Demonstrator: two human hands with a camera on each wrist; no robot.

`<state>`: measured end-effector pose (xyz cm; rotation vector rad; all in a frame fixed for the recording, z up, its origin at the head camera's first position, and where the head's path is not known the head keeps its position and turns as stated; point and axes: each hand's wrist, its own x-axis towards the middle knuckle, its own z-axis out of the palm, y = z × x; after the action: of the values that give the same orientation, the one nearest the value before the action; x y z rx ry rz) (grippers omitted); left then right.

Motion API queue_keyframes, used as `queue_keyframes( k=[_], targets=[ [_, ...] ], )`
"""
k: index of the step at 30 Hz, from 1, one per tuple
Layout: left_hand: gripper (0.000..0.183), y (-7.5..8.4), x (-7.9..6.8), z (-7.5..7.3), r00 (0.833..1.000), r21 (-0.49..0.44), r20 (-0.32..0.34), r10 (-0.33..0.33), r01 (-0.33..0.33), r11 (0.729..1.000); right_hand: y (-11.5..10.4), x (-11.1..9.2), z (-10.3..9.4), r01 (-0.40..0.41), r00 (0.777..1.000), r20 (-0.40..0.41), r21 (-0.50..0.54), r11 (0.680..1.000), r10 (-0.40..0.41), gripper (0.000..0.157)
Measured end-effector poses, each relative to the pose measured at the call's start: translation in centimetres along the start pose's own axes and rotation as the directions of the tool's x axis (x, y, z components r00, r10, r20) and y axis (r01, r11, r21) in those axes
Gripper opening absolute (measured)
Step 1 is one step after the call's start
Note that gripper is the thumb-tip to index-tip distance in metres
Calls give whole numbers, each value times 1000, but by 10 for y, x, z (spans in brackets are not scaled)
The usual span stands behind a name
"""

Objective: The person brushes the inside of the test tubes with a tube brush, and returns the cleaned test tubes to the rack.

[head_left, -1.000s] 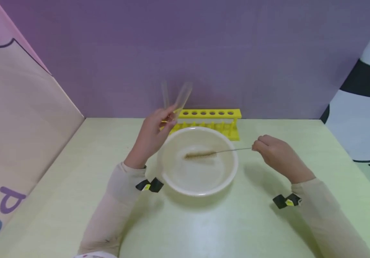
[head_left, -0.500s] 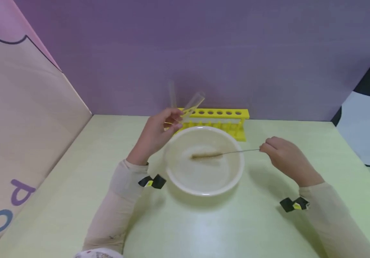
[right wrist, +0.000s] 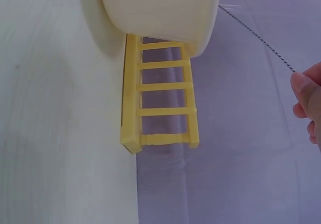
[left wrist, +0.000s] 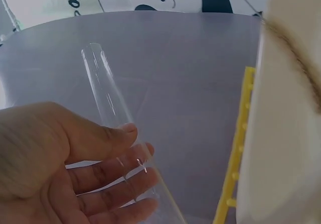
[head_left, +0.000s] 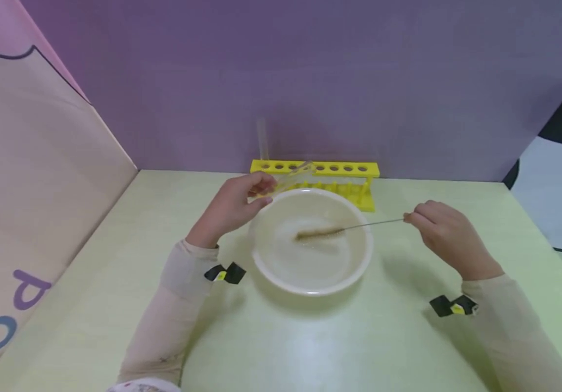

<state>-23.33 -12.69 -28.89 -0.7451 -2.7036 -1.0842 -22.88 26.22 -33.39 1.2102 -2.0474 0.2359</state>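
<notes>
head view: forward and down from above the left hand (head_left: 232, 208) and right hand (head_left: 451, 237), the widest. each wrist view looks, close up, past its own fingers (left wrist: 95, 175) (the right's only edge in). all three share the white bowl (head_left: 311, 280) and yellow rack (right wrist: 130, 98), right of the left fingers, left of the right.

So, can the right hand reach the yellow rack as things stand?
Probably yes: the yellow rack extends rightward past the white bowl, with nothing seen between that end and the right hand. But that hand holds the brush, so it may have to let go first.
</notes>
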Motion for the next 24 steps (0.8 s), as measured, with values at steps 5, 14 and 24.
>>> queue_keyframes(
  k=[5,14,24],
  targets=[
    [24,-12,-10,-2,999,69,31,22,-24,997,2,4,-9,14,999,-44,-31,999,-15,41],
    [25,-30,-27,-2,999,141,47,16,-23,990,7,14,-26,54,992,-110,-54,997,-60,37],
    [25,-39,-36,1,997,216,65,-32,17,976,4,23,-34,78,974,-207,-47,996,-86,35]
  ],
)
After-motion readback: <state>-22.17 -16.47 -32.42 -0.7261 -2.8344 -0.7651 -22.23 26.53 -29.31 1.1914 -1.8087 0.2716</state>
